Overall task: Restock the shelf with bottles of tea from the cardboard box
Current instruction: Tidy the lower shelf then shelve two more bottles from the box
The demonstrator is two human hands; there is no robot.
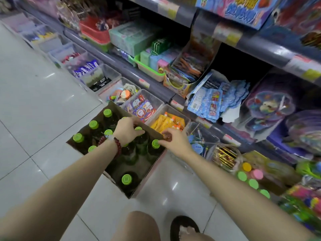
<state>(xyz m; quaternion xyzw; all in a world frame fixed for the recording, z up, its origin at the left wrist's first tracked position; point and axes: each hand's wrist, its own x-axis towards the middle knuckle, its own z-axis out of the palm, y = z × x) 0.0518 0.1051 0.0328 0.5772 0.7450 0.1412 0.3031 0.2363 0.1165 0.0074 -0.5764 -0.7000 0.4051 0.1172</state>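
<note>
The cardboard box (139,180) sits open on the tiled floor (34,105), just beside the shelf's (152,87) bottom row of clear bins (156,101). Dark tea bottles (126,179) with green caps stand inside it. Both hands reach into the box: the left hand (126,130) curls over a bottle top near the far wall, and the right hand (175,140) pinches a green cap (155,143) at the box's right edge.

Matt brown cardboard box (119,184) on glossy pale floor tiles (34,105) that mirror the ceiling lights. Bottles (127,180) of dark, shiny clear plastic, with smooth lime-green plastic caps (78,137). Far along the floor, translucent plastic bins (111,73). Shelf edges (260,46) of smooth grey finish with paper price labels. Left wrist: bracelet (118,145) of polished dark red beads.
</note>
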